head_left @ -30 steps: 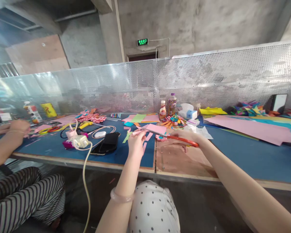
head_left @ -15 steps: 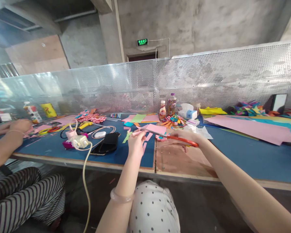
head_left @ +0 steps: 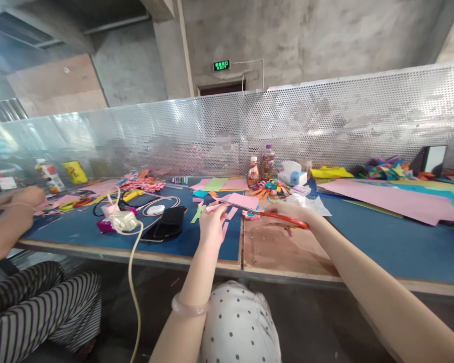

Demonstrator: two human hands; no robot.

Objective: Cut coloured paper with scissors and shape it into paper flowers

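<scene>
Left hand (head_left: 212, 222) at frame centre pinches pink paper strip (head_left: 215, 206). Right hand (head_left: 289, 214) closed around orange scissors (head_left: 278, 217), blades meeting strip above blue table (head_left: 401, 247).

**What can't be made out at the craft bench**

Behind the perforated screen (head_left: 325, 121), at twelve o'clock, blurred patches hide whoever sits there. The co-worker (head_left: 18, 206) at nine o'clock is cut off by the frame's edge; only forearms and striped trousers show. Bottle labels (head_left: 253, 176) are too small to read. The right hand (head_left: 287, 214) covers the scissors' (head_left: 276, 216) handles.
</scene>
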